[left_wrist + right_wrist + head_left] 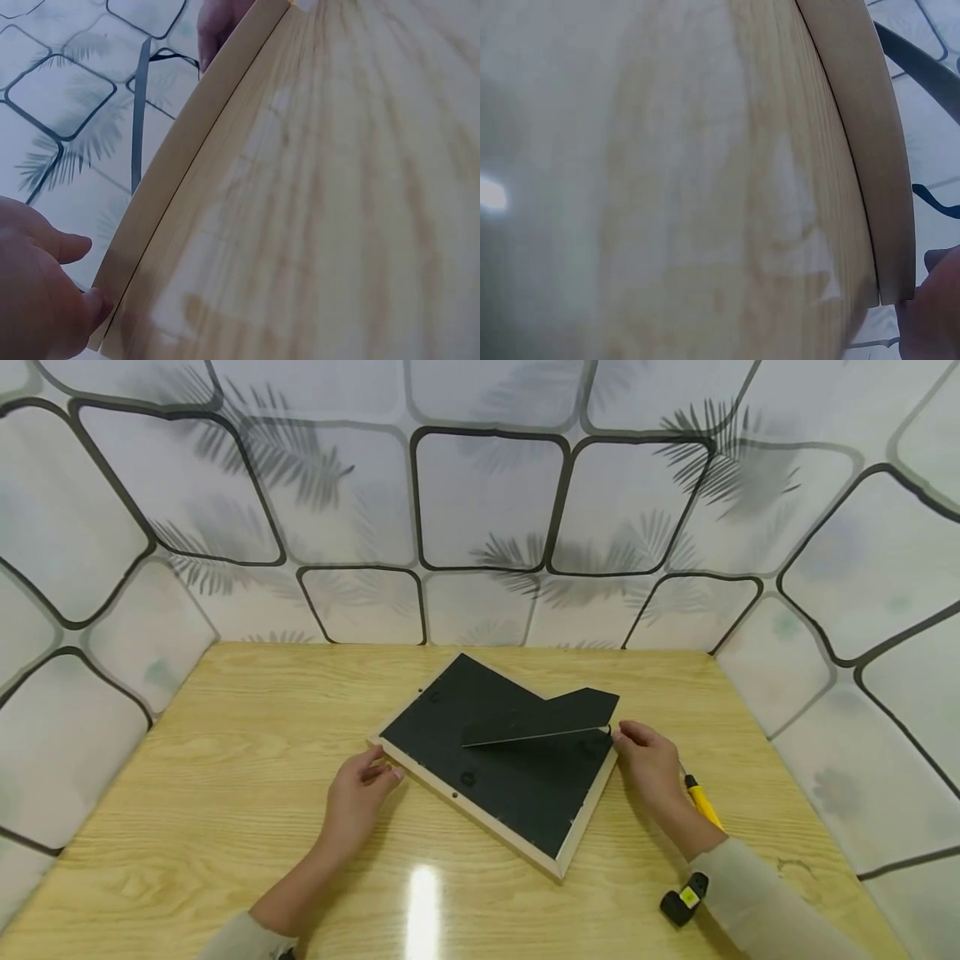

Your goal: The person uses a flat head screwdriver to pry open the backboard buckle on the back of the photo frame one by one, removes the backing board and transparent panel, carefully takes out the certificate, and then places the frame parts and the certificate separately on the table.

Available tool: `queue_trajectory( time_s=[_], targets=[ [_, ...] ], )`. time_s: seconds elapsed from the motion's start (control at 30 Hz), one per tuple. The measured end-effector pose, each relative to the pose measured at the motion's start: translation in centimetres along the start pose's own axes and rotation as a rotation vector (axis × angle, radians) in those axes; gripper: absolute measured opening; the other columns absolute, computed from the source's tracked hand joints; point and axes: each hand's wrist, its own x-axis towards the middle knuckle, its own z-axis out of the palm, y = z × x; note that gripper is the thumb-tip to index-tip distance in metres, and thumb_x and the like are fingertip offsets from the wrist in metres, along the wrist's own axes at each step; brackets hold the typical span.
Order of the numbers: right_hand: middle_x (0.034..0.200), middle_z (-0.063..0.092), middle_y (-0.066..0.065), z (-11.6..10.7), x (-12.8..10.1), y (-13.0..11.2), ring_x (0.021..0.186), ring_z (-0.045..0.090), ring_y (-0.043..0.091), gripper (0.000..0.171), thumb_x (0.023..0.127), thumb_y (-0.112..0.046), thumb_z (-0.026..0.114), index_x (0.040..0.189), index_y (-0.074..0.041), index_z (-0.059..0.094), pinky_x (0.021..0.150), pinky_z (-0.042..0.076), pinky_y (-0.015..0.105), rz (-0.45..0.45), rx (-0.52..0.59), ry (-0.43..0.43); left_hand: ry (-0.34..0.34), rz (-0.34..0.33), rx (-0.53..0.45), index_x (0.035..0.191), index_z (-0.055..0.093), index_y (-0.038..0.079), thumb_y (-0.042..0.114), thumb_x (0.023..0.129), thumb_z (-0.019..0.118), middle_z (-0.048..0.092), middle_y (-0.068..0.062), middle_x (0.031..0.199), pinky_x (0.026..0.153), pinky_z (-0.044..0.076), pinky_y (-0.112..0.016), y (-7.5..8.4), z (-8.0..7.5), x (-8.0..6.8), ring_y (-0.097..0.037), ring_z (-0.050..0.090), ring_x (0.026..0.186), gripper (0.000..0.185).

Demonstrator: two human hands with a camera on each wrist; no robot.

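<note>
A yellow-handled screwdriver lies on the bench just beside the right forearm. Back-up between both hands lies a picture frame, its stand raised. The left grip, thumb and fingers loosely apart, touches its left corner; the right grip touches the right, whether pinching I cannot tell.

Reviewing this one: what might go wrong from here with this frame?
The flat black stand flap rises from the black-backed pale wooden picture frame, so a knock might bend it. The yellow-and-black screwdriver lies close to the right hand, which could nudge it. The left hand meets the frame only near a corner, so an uneven push may pivot it.
</note>
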Motion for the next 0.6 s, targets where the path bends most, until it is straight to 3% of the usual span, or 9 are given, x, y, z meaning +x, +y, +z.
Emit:
queue_trajectory(
  time_s=[0.17, 0.4, 0.6],
  targets=[
    [0.145, 0.057, 0.016, 0.2, -0.2, 0.3, 0.138, 0.05, 0.028, 0.042, 0.104, -0.025, 0.058, 0.14, -0.002, 0.059, 0.114, 0.044, 0.04, 0.01, -0.024, 0.004, 0.01, 0.006, 0.001, 0.152, 0.04, -0.003, 0.017, 0.099, 0.067, 0.042, -0.021, 0.15, 0.101, 0.055, -0.033, -0.2, 0.3, 0.9, -0.035, 0.055, 0.131, 0.062],
    [0.144, 0.058, 0.016, 0.4, -1.3, 0.5, 0.139, 0.049, 0.028, 0.043, 0.104, -0.027, 0.059, 0.139, -0.002, 0.06, 0.115, 0.043, 0.043, 0.014, -0.015, -0.056, 0.023, 0.01, -0.007, 0.153, 0.037, -0.004, 0.015, 0.1, 0.065, 0.041, -0.02, 0.154, 0.11, 0.048, -0.046, -0.4, 0.5, 2.9, -0.035, 0.052, 0.134, 0.063],
    [0.147, 0.056, 0.014, 0.4, -3.1, 0.4, 0.142, 0.045, 0.03, 0.043, 0.103, -0.029, 0.06, 0.14, -0.007, 0.061, 0.118, 0.038, 0.047, 0.034, -0.029, -0.104, 0.02, 0.018, -0.022, 0.153, 0.034, -0.006, 0.016, 0.1, 0.065, 0.045, -0.023, 0.151, 0.115, 0.043, -0.047, -0.6, 0.7, 4.3, -0.036, 0.048, 0.138, 0.065]
  ],
)
